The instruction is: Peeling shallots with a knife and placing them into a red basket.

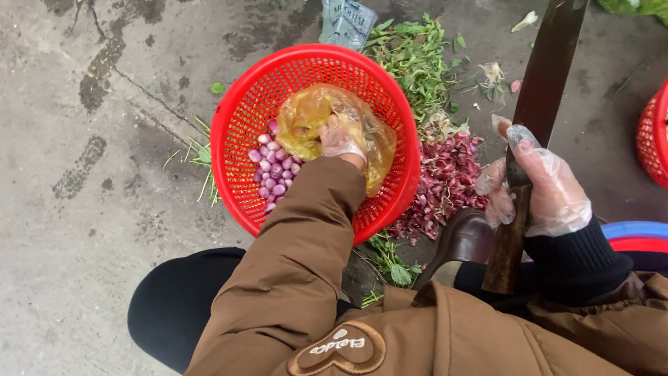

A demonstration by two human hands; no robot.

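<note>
Left hand [342, 141] clamped on yellowish bag [327, 122] inside red basket [236, 118], peeled shallots [275, 170] beside. Right hand [546, 184] gripped cleaver [536, 118] blade-away, safely clear.

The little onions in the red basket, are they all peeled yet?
Many look done: peeled shallots lie in the red basket, beside a heap of purple skins. The left hand reaches into a yellowish bag there; the right hand grips a big knife. How many remain is hidden by the bag.
</note>
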